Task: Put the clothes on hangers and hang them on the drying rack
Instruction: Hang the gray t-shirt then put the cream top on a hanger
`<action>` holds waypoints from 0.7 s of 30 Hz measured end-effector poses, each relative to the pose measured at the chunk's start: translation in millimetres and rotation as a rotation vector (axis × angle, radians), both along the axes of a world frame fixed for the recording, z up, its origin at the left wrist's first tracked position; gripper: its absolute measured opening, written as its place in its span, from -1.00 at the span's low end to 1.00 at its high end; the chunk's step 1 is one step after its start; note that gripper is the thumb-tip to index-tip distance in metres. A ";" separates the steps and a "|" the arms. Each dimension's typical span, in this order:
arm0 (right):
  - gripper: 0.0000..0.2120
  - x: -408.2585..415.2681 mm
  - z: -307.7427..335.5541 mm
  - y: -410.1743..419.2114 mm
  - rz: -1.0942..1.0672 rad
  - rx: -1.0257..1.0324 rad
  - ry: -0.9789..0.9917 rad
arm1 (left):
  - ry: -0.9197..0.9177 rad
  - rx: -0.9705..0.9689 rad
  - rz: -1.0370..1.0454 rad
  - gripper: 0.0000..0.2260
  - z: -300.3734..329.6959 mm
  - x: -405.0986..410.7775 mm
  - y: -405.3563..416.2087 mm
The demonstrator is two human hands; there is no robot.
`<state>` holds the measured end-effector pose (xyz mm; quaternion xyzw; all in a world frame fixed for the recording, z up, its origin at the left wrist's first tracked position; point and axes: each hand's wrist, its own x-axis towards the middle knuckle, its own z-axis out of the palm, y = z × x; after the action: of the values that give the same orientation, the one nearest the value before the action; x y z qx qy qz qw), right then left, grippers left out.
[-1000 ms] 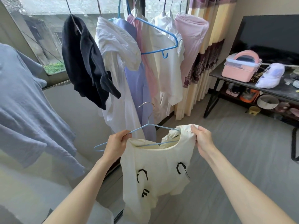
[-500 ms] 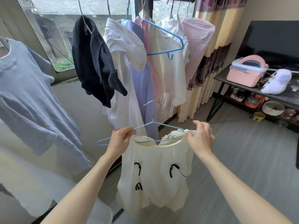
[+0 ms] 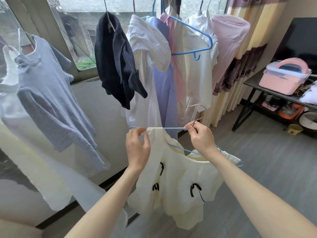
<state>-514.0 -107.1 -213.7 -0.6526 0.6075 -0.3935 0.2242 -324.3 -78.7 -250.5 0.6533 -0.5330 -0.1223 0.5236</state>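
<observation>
A cream top (image 3: 180, 182) with small black bows hangs on a thin blue hanger (image 3: 173, 128) with a metal hook (image 3: 199, 110), held at chest height in front of me. My left hand (image 3: 137, 148) pinches the top's left shoulder where it lies over the hanger arm. My right hand (image 3: 202, 138) grips the hanger at the base of its hook. The hanger's far arm pokes out of the right shoulder. Above and behind, clothes hang in a row on the drying rack.
On the rack hang a grey-blue shirt (image 3: 51, 93), a black garment (image 3: 116, 60), white, lilac and pink clothes, and an empty blue hanger (image 3: 197, 40). A dark table (image 3: 277, 97) with a pink box (image 3: 284, 78) stands at right. Curtains (image 3: 240, 66) hang behind.
My right hand left the top's right shoulder and took the hanger at its hook. My left hand shifted to the left shoulder. The top now sits over both hanger arms, raised slightly.
</observation>
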 end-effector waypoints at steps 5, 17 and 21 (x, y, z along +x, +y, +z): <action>-0.78 2.7 1.0 0.1 0.011 -0.022 -0.029 | 0.312 0.279 -0.116 -0.87 -1.8 0.0 -6.6; -0.78 -23.0 -10.4 -3.4 0.016 0.056 0.121 | 0.372 0.161 -0.040 -0.83 4.7 28.9 -14.5; -0.77 -20.9 -9.7 -10.0 -0.002 0.031 -0.032 | 0.147 0.300 -0.091 -0.91 -9.0 37.6 -11.7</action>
<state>-534.8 -117.1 -223.4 -0.6421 0.6104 -0.3948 0.2435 -286.7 -90.4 -259.5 0.6885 -0.4983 -0.2714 0.4516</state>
